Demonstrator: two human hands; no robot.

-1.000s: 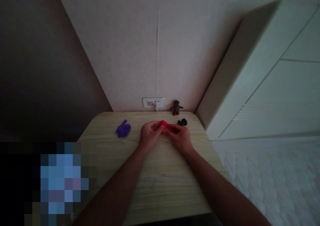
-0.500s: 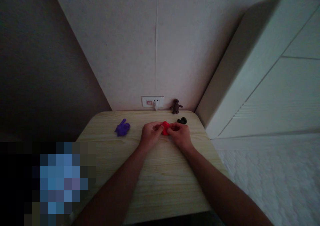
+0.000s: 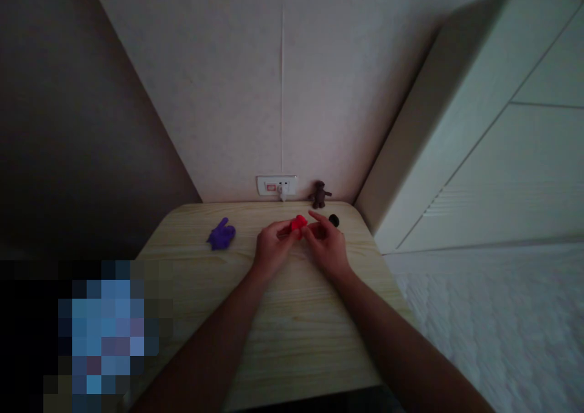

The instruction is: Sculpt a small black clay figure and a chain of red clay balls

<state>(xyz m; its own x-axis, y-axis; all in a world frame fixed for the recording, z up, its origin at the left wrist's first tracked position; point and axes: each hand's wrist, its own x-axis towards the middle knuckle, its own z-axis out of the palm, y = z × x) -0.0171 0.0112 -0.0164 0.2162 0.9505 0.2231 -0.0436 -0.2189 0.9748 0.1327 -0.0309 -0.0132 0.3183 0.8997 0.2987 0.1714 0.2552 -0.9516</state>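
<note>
Both of my hands meet over the far middle of a small light wooden table. Between their fingertips is a small red lump, soft-looking like modelling clay. My left hand pinches its left side. My right hand pinches its right side with the index finger stretched out above it. A purple lump lies on the table to the left of my left hand. A small black piece sits just beyond my right hand.
A small brown figure stands at the table's back edge beside a white wall socket. A white cabinet rises close on the right, with a white quilted surface below it. The left side is dark.
The red lump has been drawn in from a stretched shape to a compact one. Both hands have shifted slightly away from me, and my right index finger has lifted.
</note>
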